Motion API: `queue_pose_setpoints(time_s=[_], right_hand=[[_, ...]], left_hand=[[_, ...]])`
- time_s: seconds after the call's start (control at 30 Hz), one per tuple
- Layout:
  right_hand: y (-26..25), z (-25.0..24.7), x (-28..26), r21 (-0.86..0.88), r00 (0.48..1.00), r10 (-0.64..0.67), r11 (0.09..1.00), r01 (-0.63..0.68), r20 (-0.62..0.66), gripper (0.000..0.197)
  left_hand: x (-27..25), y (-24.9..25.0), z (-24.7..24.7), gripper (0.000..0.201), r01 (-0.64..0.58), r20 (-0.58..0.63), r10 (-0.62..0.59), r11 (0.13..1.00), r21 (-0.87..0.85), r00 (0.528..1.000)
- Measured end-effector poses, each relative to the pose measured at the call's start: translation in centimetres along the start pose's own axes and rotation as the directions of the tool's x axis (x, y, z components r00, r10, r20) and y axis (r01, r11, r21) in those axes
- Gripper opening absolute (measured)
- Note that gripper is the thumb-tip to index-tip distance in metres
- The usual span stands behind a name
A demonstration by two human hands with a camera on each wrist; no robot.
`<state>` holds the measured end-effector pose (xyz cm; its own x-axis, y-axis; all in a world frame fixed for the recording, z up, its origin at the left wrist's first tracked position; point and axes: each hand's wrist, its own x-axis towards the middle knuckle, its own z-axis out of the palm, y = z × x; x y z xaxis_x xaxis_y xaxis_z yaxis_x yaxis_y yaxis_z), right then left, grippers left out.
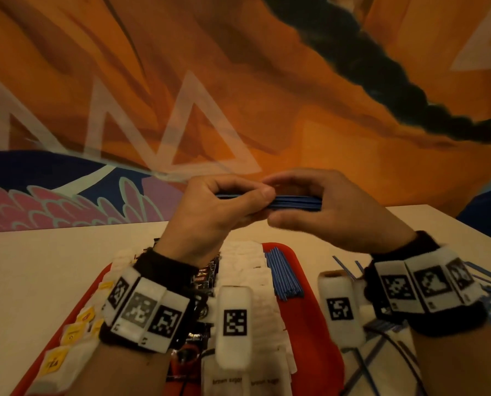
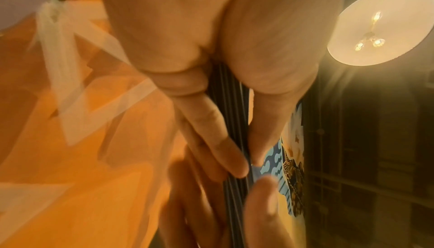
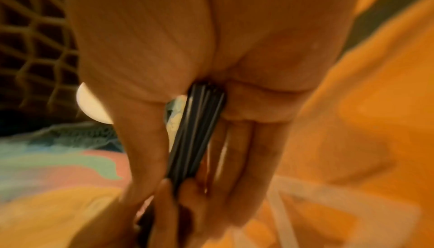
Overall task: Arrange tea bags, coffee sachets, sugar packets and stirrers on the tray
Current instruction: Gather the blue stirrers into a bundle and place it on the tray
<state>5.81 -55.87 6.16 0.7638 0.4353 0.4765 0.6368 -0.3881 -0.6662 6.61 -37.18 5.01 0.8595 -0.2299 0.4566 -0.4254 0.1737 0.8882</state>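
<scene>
Wrist cameras sat nearest, strapped on both forearms. Left hand (image 1: pixel 210 207) and right hand (image 1: pixel 324 207) held a bundle of blue stirrers (image 1: pixel 295 202) level, fingers (image 2: pixel 211 122) of each hand pinching one end. Below the fingers, the red tray (image 1: pixel 301 270) already carried a stirrer pile (image 1: pixel 284 275), sugar packets (image 1: pixel 247 261) and tea bags (image 1: pixel 55 358). Loose stirrers (image 1: pixel 487 292) lay on the bench right of the fingers. Risk: thin sticks could fan out and slip if either pinch eased.
</scene>
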Motion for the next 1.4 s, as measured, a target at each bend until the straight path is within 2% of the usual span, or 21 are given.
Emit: queue_pose_setpoints(time_s=[0.07, 0.13, 0.2, 0.3, 0.33, 0.4, 0.47, 0.53, 0.6, 0.67, 0.73, 0.8, 0.87, 0.93, 1.07, 1.17, 1.23, 1.3, 1.37, 1.4], right_hand=[[-0.6, -0.5, -0.5, -0.155, 0.997, 0.03, 0.988, -0.019, 0.065, 0.032], [-0.8, -0.6, -0.6, -0.238, 0.999, 0.033, 0.971, -0.022, 0.043, 0.018], [-0.6, -0.8, -0.7, -0.308, 1.0, 0.025, 0.951, -0.02, 0.014, 0.016], [-0.2, -1.0, -0.5, -0.347, 0.999, 0.002, 0.938, -0.015, -0.036, 0.016], [0.0, -0.9, -0.5, -0.357, 0.999, -0.02, 0.934, 0.003, -0.046, 0.015], [0.0, -0.6, -0.5, -0.365, 0.996, -0.071, 0.93, 0.044, -0.06, 0.014], [0.0, -0.3, -0.4, -0.315, 0.988, -0.124, 0.945, 0.089, -0.09, 0.023], [0.1, 0.3, -0.2, -0.195, 0.958, -0.208, 0.966, 0.169, -0.198, 0.032], [0.0, 1.4, 0.2, 0.053, 0.909, -0.24, 0.96, 0.274, -0.34, 0.045], [-0.1, 2.5, 0.6, 0.342, 0.879, -0.161, 0.878, 0.335, -0.449, 0.059], [-0.3, 3.2, 0.9, 0.495, 0.876, -0.077, 0.8, 0.338, -0.475, 0.05], [-0.5, 3.2, 1.0, 0.502, 0.883, -0.092, 0.793, 0.345, -0.46, 0.03], [-0.3, 2.9, 1.0, 0.499, 0.892, -0.123, 0.791, 0.353, -0.436, 0.026], [-0.1, 2.3, 1.0, 0.515, 0.894, -0.133, 0.777, 0.363, -0.429, 0.029], [0.3, 2.0, 0.9, 0.553, 0.873, -0.146, 0.722, 0.416, -0.465, 0.04], [0.4, 1.9, 1.0, 0.514, 0.831, -0.167, 0.716, 0.472, -0.53, 0.048], [0.6, 1.8, 1.0, 0.49, 0.821, -0.179, 0.727, 0.482, -0.542, 0.049], [0.9, 1.7, 1.0, 0.485, 0.839, -0.181, 0.745, 0.457, -0.513, 0.048], [1.1, 1.4, 0.9, 0.472, 0.888, -0.184, 0.792, 0.387, -0.421, 0.042], [1.0, 1.2, 0.7, 0.424, 0.919, -0.182, 0.844, 0.328, -0.349, 0.034]], left_hand=[[-0.1, 0.1, 0.2, 0.022, -0.002, 0.007, 0.002, 1.0, 0.017, 1.0], [-0.1, 0.0, 0.8, 0.027, -0.025, -0.044, 0.028, 0.998, 0.055, 0.999], [0.0, -0.4, 1.3, 0.03, -0.055, -0.168, 0.077, 0.99, 0.131, 0.983], [0.3, -1.2, 1.5, 0.033, -0.084, -0.351, 0.216, 0.932, 0.354, 0.911], [0.4, -1.3, 1.6, 0.034, -0.081, -0.371, 0.225, 0.927, 0.367, 0.901], [0.4, -1.0, 1.9, 0.029, -0.06, -0.36, 0.142, 0.972, 0.228, 0.922], [0.3, -0.7, 2.0, 0.025, -0.034, -0.33, 0.063, 0.995, 0.093, 0.942], [0.2, -0.5, 2.0, 0.017, -0.068, -0.314, 0.096, 0.993, 0.099, 0.944], [0.1, -0.5, 2.0, 0.013, -0.119, -0.307, 0.161, 0.981, 0.151, 0.938], [0.0, -0.4, 2.0, 0.02, -0.134, -0.302, 0.155, 0.987, 0.089, 0.941], [-0.1, 0.0, 1.9, 0.025, -0.13, -0.257, 0.124, 0.991, -0.007, 0.958], [-0.2, 0.3, 1.8, 0.022, -0.138, -0.203, 0.121, 0.988, -0.069, 0.972], [-0.2, 0.4, 1.7, 0.016, -0.155, -0.184, 0.142, 0.986, -0.059, 0.973], [-0.2, 0.3, 1.9, 0.011, -0.161, -0.181, 0.154, 0.987, -0.021, 0.971], [-0.3, -0.1, 2.4, 0.018, -0.165, -0.205, 0.169, 0.986, 0.036, 0.964], [-0.5, -0.2, 2.7, 0.022, -0.114, -0.155, 0.106, 0.992, -0.045, 0.982], [-0.5, -0.3, 3.0, 0.033, -0.075, -0.118, 0.066, 0.995, -0.069, 0.991], [-0.4, -0.5, 3.1, 0.036, -0.087, -0.142, 0.08, 0.995, -0.045, 0.987], [-0.2, -0.6, 3.0, 0.027, -0.14, -0.19, 0.138, 0.99, 0.007, 0.972], [-0.2, -0.5, 2.7, 0.026, -0.161, -0.211, 0.165, 0.986, 0.037, 0.963]])
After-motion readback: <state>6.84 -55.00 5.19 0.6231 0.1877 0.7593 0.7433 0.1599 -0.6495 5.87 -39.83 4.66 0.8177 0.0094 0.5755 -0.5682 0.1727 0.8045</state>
